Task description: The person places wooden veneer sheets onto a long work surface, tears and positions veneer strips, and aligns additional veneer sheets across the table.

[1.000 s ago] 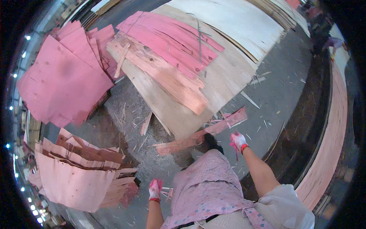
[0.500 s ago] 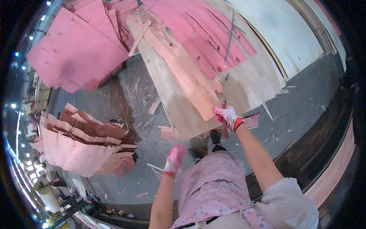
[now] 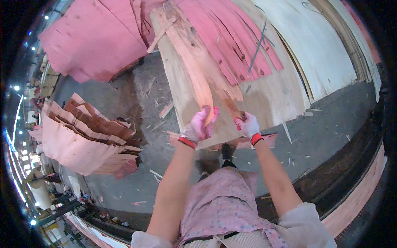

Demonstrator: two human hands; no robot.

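A long split orange veneer sheet (image 3: 190, 62) lies on a pale plywood sheet (image 3: 173, 78), beside cracked pink veneer strips (image 3: 227, 45). My left hand (image 3: 202, 122), in a white glove stained pink with a red cuff, grips the near end of the orange sheet's left part, which bends upward. My right hand (image 3: 246, 123), gloved the same way, is closed on the torn near end of its right part. A narrow loose strip (image 3: 161, 35) lies across the sheet's far end.
Pink veneer sheets (image 3: 91, 41) are stacked at upper left, curled pale-pink sheets (image 3: 78, 144) at lower left, and white sheets (image 3: 322, 49) at right. The grey floor (image 3: 314, 132) has scattered splinters. A dark channel runs behind me.
Both hands have risen to the near end of the orange veneer. My left hand has moved up from my side and taken hold, bending it. The view has shifted.
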